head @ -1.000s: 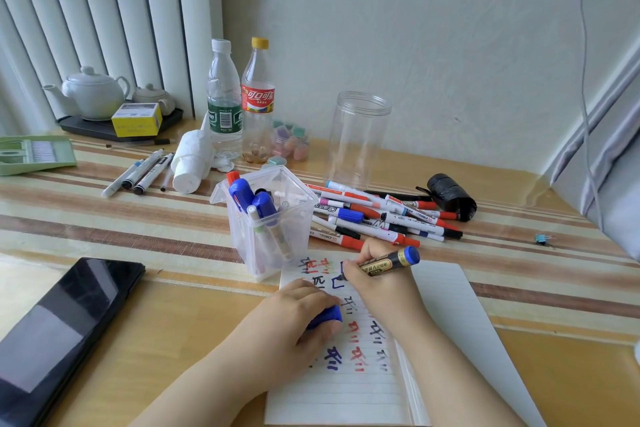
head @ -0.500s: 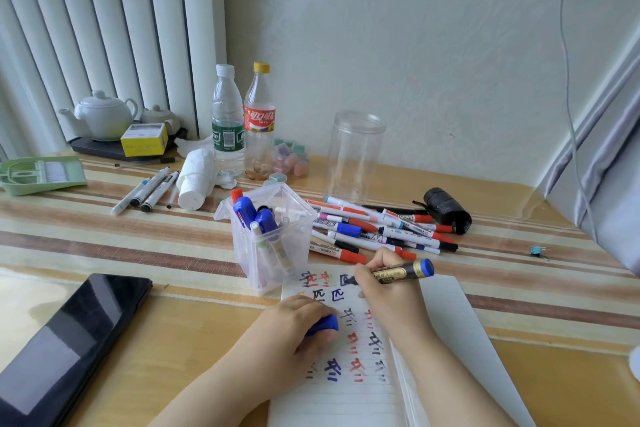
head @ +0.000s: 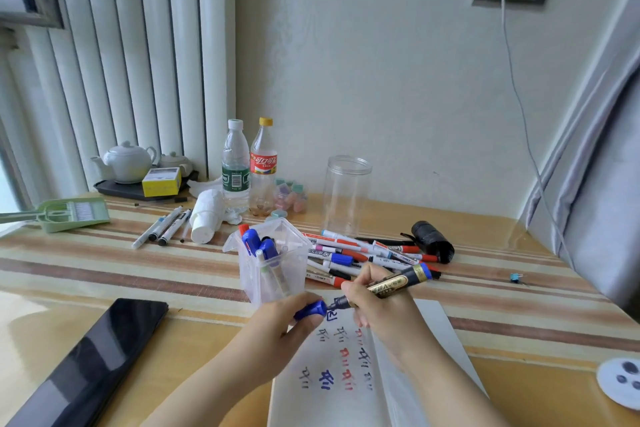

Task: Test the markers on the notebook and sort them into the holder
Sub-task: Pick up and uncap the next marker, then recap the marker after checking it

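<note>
Obs.: the person's right hand (head: 381, 305) gripped a dark-barrelled marker (head: 394, 284) with gold label and blue end, fingers curled round the barrel, tip pointing left and held just above the top of the notebook (head: 332, 392). The left hand (head: 280, 319) pinched the blue cap (head: 311, 309) between thumb and fingers, its open mouth facing the marker tip and nearly touching it. The notebook lay open on the table (head: 104, 274) directly in front of the person; its page carried several rows of blue, red and black test scribbles. The clear plastic holder (head: 273, 264) stood just beyond the notebook's upper left corner and held a few markers with blue and red caps, upright or leaning. A loose pile of markers (head: 363, 253), presumably untested, lay to the right of the holder, beside a black roll (head: 433, 241). A tall clear jar (head: 346, 194) stood behind the pile with nothing visible inside it. Judgement: the step in hand looked like recapping after a test stroke, though uncapping cannot be ruled out from this one view. If recapping, the next move calls for lining cap and tip up along one axis, pressing them home, then carrying the marker left to drop it into the holder without tipping that light container.
</note>
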Demonstrator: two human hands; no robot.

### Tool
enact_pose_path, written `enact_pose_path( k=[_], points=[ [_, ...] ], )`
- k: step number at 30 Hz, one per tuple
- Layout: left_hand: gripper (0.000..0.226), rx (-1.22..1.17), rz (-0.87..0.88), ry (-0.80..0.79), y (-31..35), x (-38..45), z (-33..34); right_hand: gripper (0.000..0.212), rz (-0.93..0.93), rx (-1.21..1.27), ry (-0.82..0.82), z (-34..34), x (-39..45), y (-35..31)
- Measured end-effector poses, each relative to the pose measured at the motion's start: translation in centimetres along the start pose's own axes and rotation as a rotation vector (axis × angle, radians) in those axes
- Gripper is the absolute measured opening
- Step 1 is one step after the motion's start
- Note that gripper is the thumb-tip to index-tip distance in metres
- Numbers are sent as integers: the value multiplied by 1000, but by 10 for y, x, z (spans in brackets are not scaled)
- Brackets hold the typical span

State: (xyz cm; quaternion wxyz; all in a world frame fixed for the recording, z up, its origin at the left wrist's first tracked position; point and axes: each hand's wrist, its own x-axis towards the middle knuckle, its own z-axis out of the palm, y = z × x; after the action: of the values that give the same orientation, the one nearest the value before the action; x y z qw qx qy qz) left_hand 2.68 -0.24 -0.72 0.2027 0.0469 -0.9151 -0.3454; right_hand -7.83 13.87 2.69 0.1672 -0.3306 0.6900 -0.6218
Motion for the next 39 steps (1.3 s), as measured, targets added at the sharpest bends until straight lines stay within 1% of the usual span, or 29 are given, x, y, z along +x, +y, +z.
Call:
enact_pose_path(
  k=[5, 8, 10, 13, 15, 16, 18, 20, 22, 24, 27, 30, 31, 33, 34, 35, 37, 39],
  points=[
    [14, -26, 81, -10, 16, -8, -7, 26, -35, 4, -8, 5, -8, -5],
    [11, -14, 131, 9, 25, -10, -9, 27, -66, 25, -25, 11, -12, -7],
    [11, -10, 139, 13, 29, -11, -10, 31, -77, 44, -2, 13, -15, -9],
    [25, -8, 125, 38, 32, -14, -12, 36, -43, 98, 79, 14, -19, -15],
    [37, -1, 101, 57, 35, -17, -13, 28, -18, 161, 116, 15, -19, -18],
    [42, 6, 96, 60, 37, -18, -14, 29, -16, 173, 119, 16, -19, -18],
    [45, 14, 98, 48, 41, -20, -15, 41, -7, 196, 144, 19, -17, -18],
    [40, 10, 109, 41, 43, -21, -15, 43, 15, 251, 177, 23, -18, -19],
    [28, 21, 107, 38, 45, -22, -16, 41, 43, 319, 204, 27, -19, -20],
    [22, 27, 99, 31, 46, -22, -15, 39, 68, 357, 224, 31, -18, -18],
    [23, 34, 106, 29, 46, -22, -15, 33, 91, 346, 217, 35, -18, -14],
    [37, 89, 125, 52, 44, -21, -17, 31, 173, 380, 196, 35, -17, -12],
    [37, 109, 120, 71, 44, -19, -19, 29, 197, 416, 169, 36, -16, -13],
    [20, 85, 99, 144, 45, -16, -27, 30, 205, 430, 74, 40, -13, -17],
    [12, 64, 85, 193, 47, -14, -32, 34, 191, 404, 14, 42, -11, -20],
    [8, 62, 70, 253, 50, -12, -39, 42, 179, 389, -32, 43, -8, -23],
    [11, 112, 36, 410, 52, -5, -58, 53, 194, 401, -38, 42, -1, -28],
    [11, 180, 22, 545, 49, 2, -80, 50, 209, 369, 12, 36, 7, -31]
  ],
)
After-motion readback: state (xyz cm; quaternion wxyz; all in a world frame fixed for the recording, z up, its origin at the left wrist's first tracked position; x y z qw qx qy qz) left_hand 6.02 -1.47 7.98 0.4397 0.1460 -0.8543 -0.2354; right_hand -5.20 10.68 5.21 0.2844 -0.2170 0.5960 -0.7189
